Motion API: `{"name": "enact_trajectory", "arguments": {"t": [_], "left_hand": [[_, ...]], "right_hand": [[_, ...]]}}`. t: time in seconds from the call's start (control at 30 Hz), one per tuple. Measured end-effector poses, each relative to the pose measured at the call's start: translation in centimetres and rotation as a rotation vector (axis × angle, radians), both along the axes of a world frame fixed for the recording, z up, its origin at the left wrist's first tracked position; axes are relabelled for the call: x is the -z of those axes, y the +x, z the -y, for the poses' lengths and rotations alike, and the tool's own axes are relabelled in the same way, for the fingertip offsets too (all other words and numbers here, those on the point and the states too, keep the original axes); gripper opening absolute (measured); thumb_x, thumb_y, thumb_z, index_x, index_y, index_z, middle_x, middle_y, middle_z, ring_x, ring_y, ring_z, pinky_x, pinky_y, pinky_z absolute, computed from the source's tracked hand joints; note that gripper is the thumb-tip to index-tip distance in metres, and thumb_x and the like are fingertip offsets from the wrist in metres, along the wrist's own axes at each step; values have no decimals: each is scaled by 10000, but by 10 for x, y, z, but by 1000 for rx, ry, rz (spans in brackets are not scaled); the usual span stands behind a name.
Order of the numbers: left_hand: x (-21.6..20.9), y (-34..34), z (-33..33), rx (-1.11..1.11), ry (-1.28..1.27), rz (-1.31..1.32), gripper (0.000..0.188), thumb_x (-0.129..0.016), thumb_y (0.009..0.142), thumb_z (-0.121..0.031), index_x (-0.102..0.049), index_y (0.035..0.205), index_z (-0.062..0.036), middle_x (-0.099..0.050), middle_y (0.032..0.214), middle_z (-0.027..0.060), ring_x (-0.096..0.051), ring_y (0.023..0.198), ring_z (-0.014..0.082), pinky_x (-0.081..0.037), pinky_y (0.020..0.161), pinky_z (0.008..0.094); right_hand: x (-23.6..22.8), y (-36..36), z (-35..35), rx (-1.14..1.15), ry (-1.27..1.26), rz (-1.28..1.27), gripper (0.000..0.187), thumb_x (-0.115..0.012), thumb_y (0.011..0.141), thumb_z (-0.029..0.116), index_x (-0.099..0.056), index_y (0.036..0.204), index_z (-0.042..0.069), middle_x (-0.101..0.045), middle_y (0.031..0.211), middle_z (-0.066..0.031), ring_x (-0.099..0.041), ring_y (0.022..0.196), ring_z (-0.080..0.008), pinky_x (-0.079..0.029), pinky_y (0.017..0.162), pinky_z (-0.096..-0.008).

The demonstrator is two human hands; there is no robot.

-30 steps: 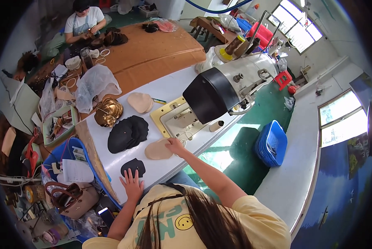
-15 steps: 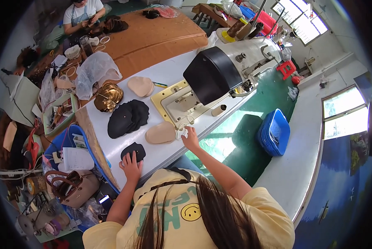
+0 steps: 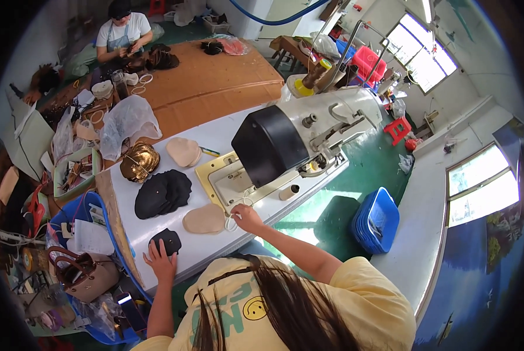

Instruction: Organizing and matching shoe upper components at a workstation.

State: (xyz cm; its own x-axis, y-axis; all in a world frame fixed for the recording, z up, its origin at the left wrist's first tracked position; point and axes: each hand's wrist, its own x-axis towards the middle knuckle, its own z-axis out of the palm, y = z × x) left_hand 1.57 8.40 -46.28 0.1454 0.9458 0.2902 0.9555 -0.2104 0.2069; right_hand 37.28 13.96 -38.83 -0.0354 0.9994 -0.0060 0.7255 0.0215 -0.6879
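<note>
My left hand (image 3: 162, 264) lies with spread fingers on a small black fabric piece (image 3: 169, 241) near the table's front edge. To its right, my right hand (image 3: 247, 219) has its fingers closed at a white looped thing (image 3: 231, 224), whose kind is partly hidden by the hand. A flat beige oval pad (image 3: 203, 219) lies just left of that hand. Behind the pad stands a sewing machine (image 3: 267, 143) with a black cover and a cream bed. A heap of black fabric pieces (image 3: 162, 194) rests farther back, beside a shiny gold-brown bundle (image 3: 139, 162).
Beige pads (image 3: 183, 152) and a pencil (image 3: 210, 151) lie beyond the black heap. A thread cone (image 3: 289, 192) stands by the machine. On the left are a blue bin (image 3: 85, 206) and a brown handbag (image 3: 92, 275); stacked blue baskets (image 3: 376, 219) stand right. Another person (image 3: 121, 38) works across the brown table.
The view has shifted, so the table sits lower and farther left. My left hand stays on the black piece; my right hand stays by the white looped thing, fingers now more bent over it.
</note>
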Motion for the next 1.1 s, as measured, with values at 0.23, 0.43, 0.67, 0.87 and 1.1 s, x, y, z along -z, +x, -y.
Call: {"name": "enact_trajectory", "arguments": {"t": [0.23,0.43,0.67,0.87,1.1], "left_hand": [[-3,3,6,-142,-17,-155,732,-600,811,-325,-298,1441,-110,-246,1487,188,-270,1349,344,-88,1089,585],[1,35,24,-524,-80,-295,693,-545,878,-372,-246,1470,-173,-222,1507,156,-277,1356,317,-135,1079,591],[16,78,41,-1147,-128,-243,637,-467,933,-452,-227,1477,-224,-284,1484,129,-379,1286,274,-218,1045,584],[26,68,49,-921,-34,-218,658,-477,923,-446,-228,1476,-191,-260,1491,149,-331,1326,274,-211,1051,584],[8,53,47,-452,-76,-213,658,-516,895,-399,-276,1449,-138,-238,1496,168,-285,1345,332,-173,1052,617]], "right_hand": [[-23,53,2,-312,-106,-102,111,-611,830,125,-632,882,29,-662,780,-136,-652,728,-292,-517,664,-361],[-24,118,5,-318,-203,-228,131,-613,819,154,-640,897,51,-650,745,-137,-647,709,-287,-504,629,-379],[-35,124,6,-518,-182,-153,125,-612,824,155,-640,884,50,-659,745,-111,-650,680,-258,-515,630,-342],[-14,69,8,-642,-396,3,242,-601,789,280,-642,930,88,-672,879,-123,-648,833,-296,-507,738,-392],[-27,9,-9,-735,-358,158,255,-571,774,249,-597,933,52,-637,911,-170,-613,893,-366,-482,752,-470]]}}
